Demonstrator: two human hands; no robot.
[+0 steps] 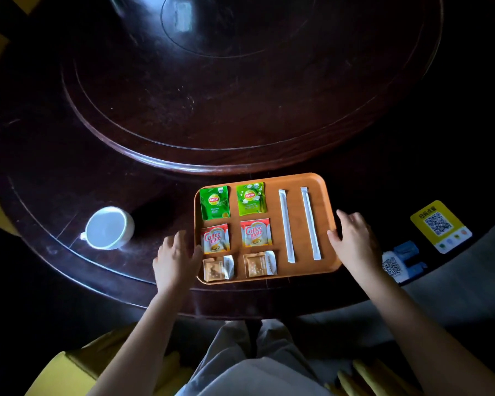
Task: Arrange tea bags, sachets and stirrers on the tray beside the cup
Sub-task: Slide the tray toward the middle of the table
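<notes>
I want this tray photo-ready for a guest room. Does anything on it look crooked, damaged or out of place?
Nothing is damaged or spilled. The orange wooden tray sits slightly rotated to the table edge. The two green tea bags, two red creamer sachets and two brown sachets form neat rows; the two white wrapped stirrers lie parallel.

A round dark wood table fills most of the view, polished and scuffed, with a raised round turntable at its middle. Pale light glares off the turntable's far side; the rest of the room lies in deep shadow. A yellow QR card and a small white one lie at the near right edge. Yellow seat cushions show at the bottom
</notes>
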